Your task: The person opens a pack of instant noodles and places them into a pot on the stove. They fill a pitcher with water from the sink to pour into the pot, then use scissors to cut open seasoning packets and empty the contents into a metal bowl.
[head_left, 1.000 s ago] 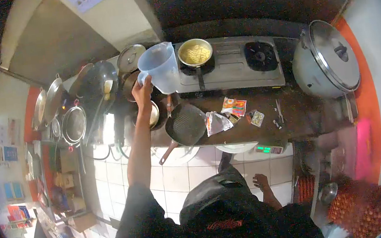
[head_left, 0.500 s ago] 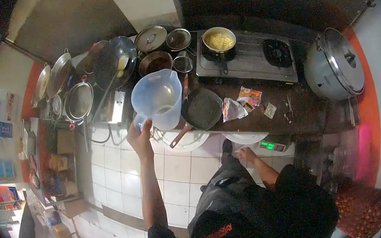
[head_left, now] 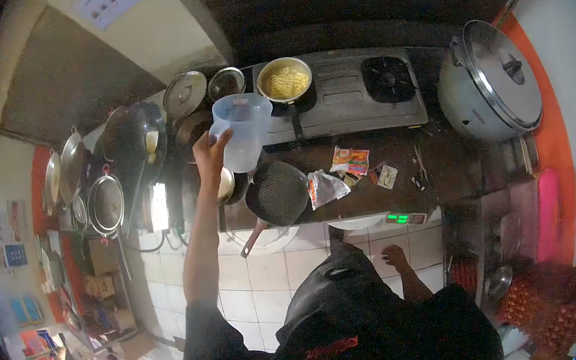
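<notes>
My left hand (head_left: 210,153) grips the handle of a translucent plastic measuring jug (head_left: 242,131), raised over the counter in front of the stove. Just beyond the jug, a saucepan (head_left: 284,81) with a block of yellow noodles sits on the left burner. Below the jug lies a dark grill pan (head_left: 277,194) with a brown handle. Low over the floor tiles, near my leg, hangs my right hand (head_left: 395,258), its fingers loosely apart with nothing seen in them.
Torn seasoning packets (head_left: 352,160) and a silver wrapper (head_left: 327,188) lie right of the grill pan. A large lidded pot (head_left: 488,83) stands at the right. A wok (head_left: 143,144) and sieves (head_left: 105,204) are at the left. A scale (head_left: 406,219) with green digits sits below the counter edge.
My left hand has carried the jug forward toward the saucepan, and the jug stands more upright in view. My right hand has drawn back from the counter edge. The camera view has shifted.
</notes>
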Available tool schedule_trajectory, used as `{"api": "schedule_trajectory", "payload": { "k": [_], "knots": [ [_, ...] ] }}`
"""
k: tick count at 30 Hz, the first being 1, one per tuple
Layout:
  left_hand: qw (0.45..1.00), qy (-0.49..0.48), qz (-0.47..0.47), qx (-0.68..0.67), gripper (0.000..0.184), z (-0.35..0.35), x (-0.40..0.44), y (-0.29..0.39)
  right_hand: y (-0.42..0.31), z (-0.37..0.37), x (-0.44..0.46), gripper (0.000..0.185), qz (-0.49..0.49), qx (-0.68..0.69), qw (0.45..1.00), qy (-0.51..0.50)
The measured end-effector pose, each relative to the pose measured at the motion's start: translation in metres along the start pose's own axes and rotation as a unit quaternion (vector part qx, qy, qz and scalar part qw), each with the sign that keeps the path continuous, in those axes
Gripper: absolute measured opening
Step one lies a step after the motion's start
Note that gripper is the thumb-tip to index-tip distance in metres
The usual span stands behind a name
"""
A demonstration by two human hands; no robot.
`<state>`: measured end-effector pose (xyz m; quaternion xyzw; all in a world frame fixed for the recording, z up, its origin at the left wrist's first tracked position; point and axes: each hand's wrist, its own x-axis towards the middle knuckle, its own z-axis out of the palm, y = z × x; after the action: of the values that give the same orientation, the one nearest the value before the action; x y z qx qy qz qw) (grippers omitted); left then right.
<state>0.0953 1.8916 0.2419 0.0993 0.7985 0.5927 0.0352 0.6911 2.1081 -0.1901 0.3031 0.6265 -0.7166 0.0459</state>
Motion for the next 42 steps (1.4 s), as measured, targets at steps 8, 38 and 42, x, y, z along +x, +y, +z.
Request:
{"api": "schedule_trajectory", "payload": {
  "k": [8, 38, 42],
  "knots": [
    [0.897, -0.062, 0.143, 0.415, 0.042, 0.071, 0.129, -0.027, -0.044, -0.013, -0.036, 0.034, 0.248, 0.205, 0.938, 0.130],
    [0.938, 0.292, -0.145, -0.119, 0.025, -0.118, -0.284, -0.024, -0.087, 0.072, 0.153, 0.029, 0.159, -0.382, 0.840, -0.350],
    [0.871, 0.451, -0.114, -0.158, 0.027, -0.166, -0.415, -0.038, -0.159, 0.185, 0.184, 0.039, 0.121, -0.548, 0.649, -0.514]
  ]
}}
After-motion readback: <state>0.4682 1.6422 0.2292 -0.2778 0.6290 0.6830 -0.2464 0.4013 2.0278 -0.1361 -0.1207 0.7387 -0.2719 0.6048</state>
